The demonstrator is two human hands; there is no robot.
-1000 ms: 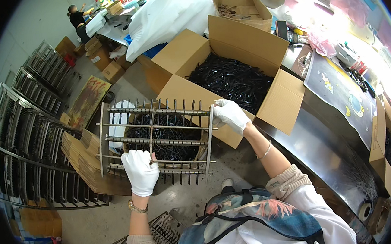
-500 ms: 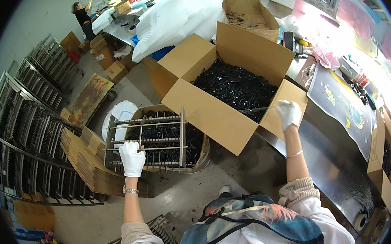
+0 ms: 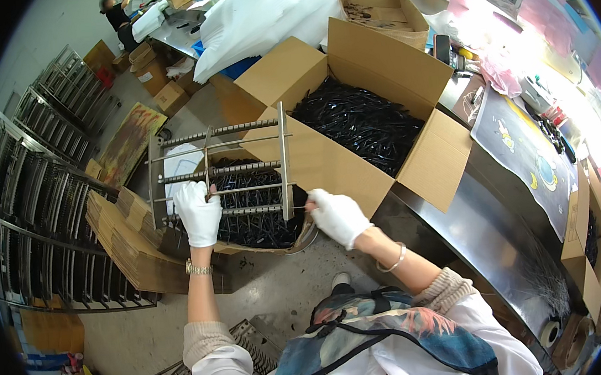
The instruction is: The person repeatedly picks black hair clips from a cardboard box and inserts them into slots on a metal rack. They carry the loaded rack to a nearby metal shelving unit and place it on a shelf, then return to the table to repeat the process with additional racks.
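Note:
A grey metal rack (image 3: 241, 165) of toothed crossbars is held up over a round tub (image 3: 303, 238) full of small black parts. My left hand (image 3: 199, 212), in a white glove, grips the rack's lower left bars. My right hand (image 3: 336, 215), also gloved, is closed at the rack's lower right corner, near the end of a bar. Just beyond the rack stands a large open cardboard box (image 3: 311, 151) heaped with the same black parts (image 3: 363, 121).
Stacks of metal racks (image 3: 38, 210) fill the left side, with flattened cardboard (image 3: 123, 239) beside them. A steel table (image 3: 490, 235) runs along the right. More boxes (image 3: 378, 9) and a white bag (image 3: 264, 12) lie behind. Another person (image 3: 115, 14) works far off at the upper left.
My right hand left the box flap at the right and came back to the rack's lower right corner. The rack is now raised and tilted more upright.

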